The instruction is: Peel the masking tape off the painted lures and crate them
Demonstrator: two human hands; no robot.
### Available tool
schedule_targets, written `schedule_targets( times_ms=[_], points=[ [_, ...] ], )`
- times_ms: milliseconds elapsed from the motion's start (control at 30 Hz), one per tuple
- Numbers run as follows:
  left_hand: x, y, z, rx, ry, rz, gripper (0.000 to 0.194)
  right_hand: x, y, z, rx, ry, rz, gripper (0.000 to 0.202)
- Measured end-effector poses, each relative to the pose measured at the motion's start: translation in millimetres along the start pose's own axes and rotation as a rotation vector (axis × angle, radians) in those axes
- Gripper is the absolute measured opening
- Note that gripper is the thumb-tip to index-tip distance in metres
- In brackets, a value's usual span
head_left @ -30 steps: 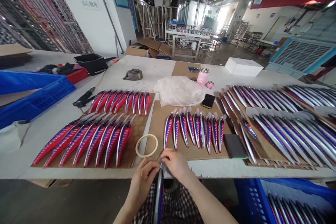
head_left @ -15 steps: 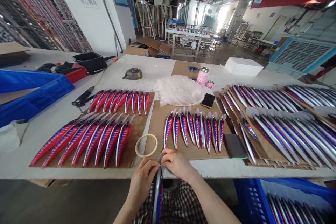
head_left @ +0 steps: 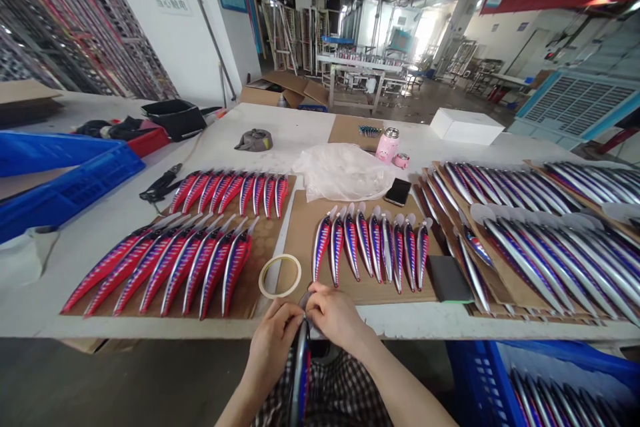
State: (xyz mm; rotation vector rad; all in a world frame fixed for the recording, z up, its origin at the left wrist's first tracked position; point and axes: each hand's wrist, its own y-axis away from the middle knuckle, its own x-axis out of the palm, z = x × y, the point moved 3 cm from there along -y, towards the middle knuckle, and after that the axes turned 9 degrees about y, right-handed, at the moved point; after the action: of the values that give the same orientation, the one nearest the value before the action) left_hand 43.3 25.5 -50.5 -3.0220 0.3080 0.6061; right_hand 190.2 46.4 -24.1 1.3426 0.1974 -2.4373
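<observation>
At the table's front edge, my left hand (head_left: 275, 337) and my right hand (head_left: 333, 315) pinch the head end of one fishing lure (head_left: 301, 370). Its silver, blue and dark body hangs down over my lap, and fingers hide the part near its clear lip. Just beyond my left hand lies a roll of masking tape (head_left: 263, 278). In front of my right hand, a cardboard sheet (head_left: 295, 233) bears a row of blue, red and silver lures (head_left: 363, 243). Red striped lures (head_left: 185, 267) lie in two rows on the cardboard to the left.
Many silver lures (head_left: 530, 267) lie on stacked cardboard at right, beside a dark flat block (head_left: 450, 279). Beyond are a phone (head_left: 398, 191), a plastic bag (head_left: 340, 173), a pink bottle (head_left: 387, 145) and pliers (head_left: 161, 185). Blue crates stand at left (head_left: 65, 177) and lower right (head_left: 493, 387).
Both hands stay at the lure's head with almost the same grip. The view has shifted very slightly; nothing on the table has visibly moved.
</observation>
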Motion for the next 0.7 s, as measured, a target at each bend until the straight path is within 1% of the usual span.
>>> schedule_targets(
  times_ms=[200,300,500,633,700],
  points=[
    [1.4,0.5,3.1,-0.024,-0.012,-0.010,0.021,9.5,5.3,3.5,0.006,0.094,-0.061,0.015],
    [1.9,2.2,2.0,-0.033,-0.014,-0.025,0.022,10.5,7.9,3.5,0.000,0.106,-0.100,0.013],
    [2.9,3.8,0.0,-0.024,-0.014,-0.027,0.024,6.4,9.4,4.3,-0.019,0.062,-0.080,0.014],
    [1.1,2.2,-2.9,0.000,-0.011,-0.042,0.023,7.7,9.3,4.5,0.016,0.065,-0.108,0.014],
    [0.1,4.9,-5.4,0.032,0.000,-0.053,0.022,9.0,9.3,4.4,0.018,0.062,-0.114,0.015]
  ],
)
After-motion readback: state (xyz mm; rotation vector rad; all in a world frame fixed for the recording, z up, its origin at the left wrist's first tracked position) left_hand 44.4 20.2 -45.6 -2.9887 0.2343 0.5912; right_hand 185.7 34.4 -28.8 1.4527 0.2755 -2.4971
